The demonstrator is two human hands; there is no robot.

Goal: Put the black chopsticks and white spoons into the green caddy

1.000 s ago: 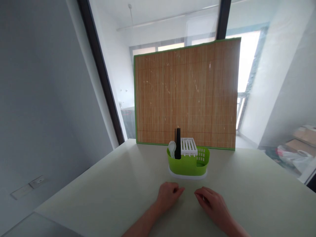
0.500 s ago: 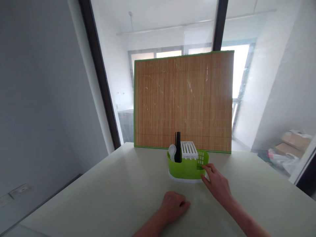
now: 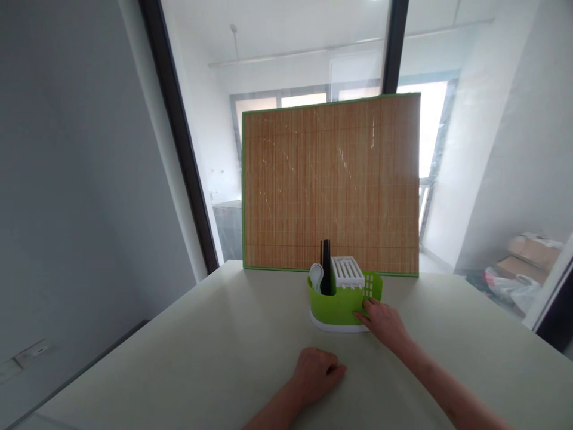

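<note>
A green holder [image 3: 335,306] with a white base stands on the table. White spoons [image 3: 316,276] and black chopsticks [image 3: 326,269] stand upright in its left part, and a white slotted rack [image 3: 347,272] sits at its middle. My right hand [image 3: 385,321] is at the holder's front right corner, thumb against the front wall and fingers at the low edge of the right compartment. Nearer to me, my left hand [image 3: 316,373] rests on the table, curled closed with nothing visible in it, apart from the holder.
A bamboo mat [image 3: 331,185] with green edging stands upright behind the holder, at the back of the white table [image 3: 215,340]. Glass panels with dark frames rise beyond it. Cardboard and plastic bags [image 3: 528,269] lie at the far right.
My right hand has moved slightly left, its thumb now on the holder's front. The holder sits a little further right in view. My left hand has stayed put.
</note>
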